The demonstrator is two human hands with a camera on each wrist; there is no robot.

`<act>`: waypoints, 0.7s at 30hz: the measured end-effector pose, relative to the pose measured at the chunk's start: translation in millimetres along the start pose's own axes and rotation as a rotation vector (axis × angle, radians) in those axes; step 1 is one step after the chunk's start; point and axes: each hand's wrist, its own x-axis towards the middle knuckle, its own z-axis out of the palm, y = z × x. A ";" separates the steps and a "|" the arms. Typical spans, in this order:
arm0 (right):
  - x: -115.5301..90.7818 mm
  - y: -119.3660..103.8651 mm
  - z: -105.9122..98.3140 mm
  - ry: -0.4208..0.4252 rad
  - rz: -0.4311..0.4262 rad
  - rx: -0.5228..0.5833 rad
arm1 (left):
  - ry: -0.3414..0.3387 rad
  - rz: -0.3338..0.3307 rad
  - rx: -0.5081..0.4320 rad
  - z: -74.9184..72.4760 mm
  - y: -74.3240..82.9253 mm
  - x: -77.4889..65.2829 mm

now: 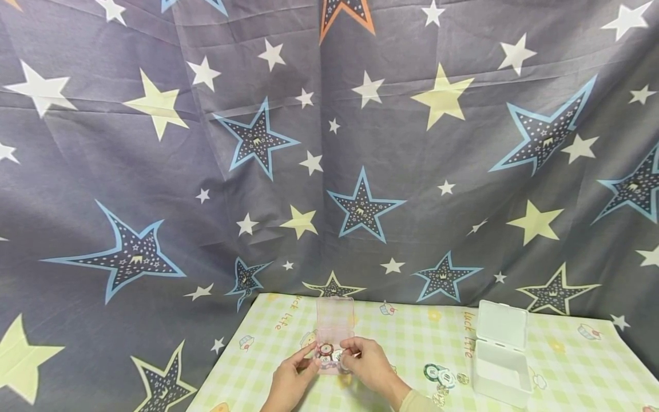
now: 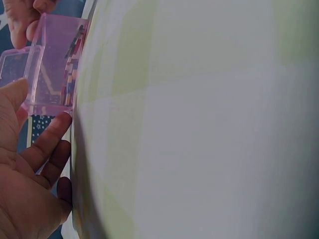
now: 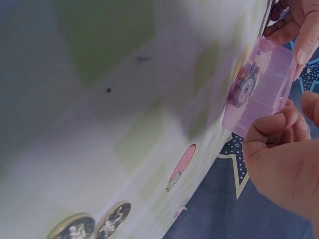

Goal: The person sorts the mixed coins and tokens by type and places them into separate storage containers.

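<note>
A small see-through pink plastic box (image 1: 328,370) stands on the table, its lid (image 1: 334,317) swung up at the back. Several poker chips lie inside, including a red and white chip (image 1: 326,349). My left hand (image 1: 292,377) holds the box at its left side, thumb (image 2: 19,90) at the rim and a fingertip (image 2: 64,119) by the lower corner. On the other side, my right hand (image 1: 368,363) has its curled fingers (image 3: 271,124) at the box's right rim. In the right wrist view, chips (image 3: 245,88) show through the pink wall.
Right of the hands lie loose poker chips (image 1: 445,377) and several gold-coloured coins (image 1: 463,378). A white box (image 1: 501,386) with its lid up stands farther right. Green checked cloth (image 1: 257,343) covers the table, and a dark star-patterned curtain (image 1: 288,189) hangs behind it.
</note>
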 end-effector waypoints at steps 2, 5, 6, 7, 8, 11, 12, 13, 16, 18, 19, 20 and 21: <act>-1.7 -0.5 -0.8 0.003 -0.011 0.002 | -0.001 -0.002 0.000 0.1 -0.1 0.4; -4.8 -0.8 -3.5 0.002 -0.025 0.007 | -0.002 -0.006 -0.003 0.5 -0.3 0.9; -6.0 -0.6 -4.9 0.003 -0.031 0.005 | -0.003 -0.007 -0.004 0.5 -0.3 0.9; -7.2 -0.6 -6.6 0.005 -0.036 0.000 | -0.004 -0.008 -0.004 0.6 -0.3 1.0; -8.3 -0.3 -8.6 0.006 -0.039 -0.003 | -0.003 -0.008 -0.005 0.7 -0.4 1.0; -11.9 1.8 -15.3 0.014 -0.045 -0.027 | 0.000 -0.004 -0.002 0.9 -0.2 0.8; -13.5 2.4 -18.0 0.016 -0.044 -0.033 | 0.001 -0.002 -0.001 1.0 -0.2 0.8; -14.9 3.1 -20.8 0.018 -0.044 -0.035 | 0.004 -0.002 0.000 1.0 -0.2 0.8; -18.8 5.8 -29.4 0.025 -0.040 -0.058 | 0.007 0.002 0.008 0.9 0.0 0.6; -21.1 7.8 -35.0 0.027 -0.037 -0.065 | 0.008 0.003 0.010 0.8 0.3 0.4; -22.0 9.0 -37.5 0.030 -0.036 -0.072 | 0.008 0.004 0.010 0.7 0.4 0.2; -22.8 10.0 -39.7 0.033 -0.032 -0.080 | 0.007 0.004 0.011 0.6 0.5 0.0; -23.7 10.9 -41.7 0.035 -0.028 -0.085 | 0.007 0.004 0.009 0.6 0.6 0.0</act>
